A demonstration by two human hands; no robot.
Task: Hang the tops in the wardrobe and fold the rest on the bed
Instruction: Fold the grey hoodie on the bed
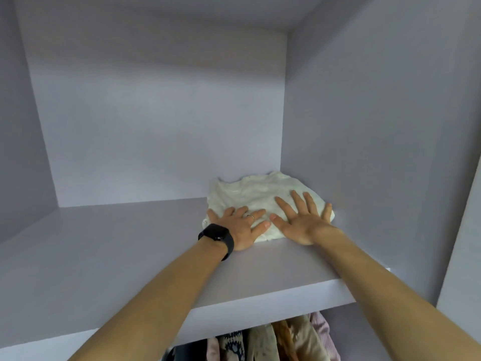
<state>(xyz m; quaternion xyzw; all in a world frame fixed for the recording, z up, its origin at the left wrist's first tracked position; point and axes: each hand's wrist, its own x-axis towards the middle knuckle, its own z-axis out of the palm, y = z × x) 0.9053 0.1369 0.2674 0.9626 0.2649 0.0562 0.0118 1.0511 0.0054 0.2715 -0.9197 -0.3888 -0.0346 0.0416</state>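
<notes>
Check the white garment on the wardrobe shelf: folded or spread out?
Folded. The white garment sits as a compact, layered bundle in the shelf's right back corner, with the left hand and right hand pressing flat on it.

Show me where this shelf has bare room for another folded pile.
The shelf is bare from the folded white garment leftward to the wardrobe's left wall, front edge to back wall. The right rear corner is taken: the garment lies there, with the left hand and right hand pressing flat on it. Below the shelf, hanging clothes are packed close.
</notes>
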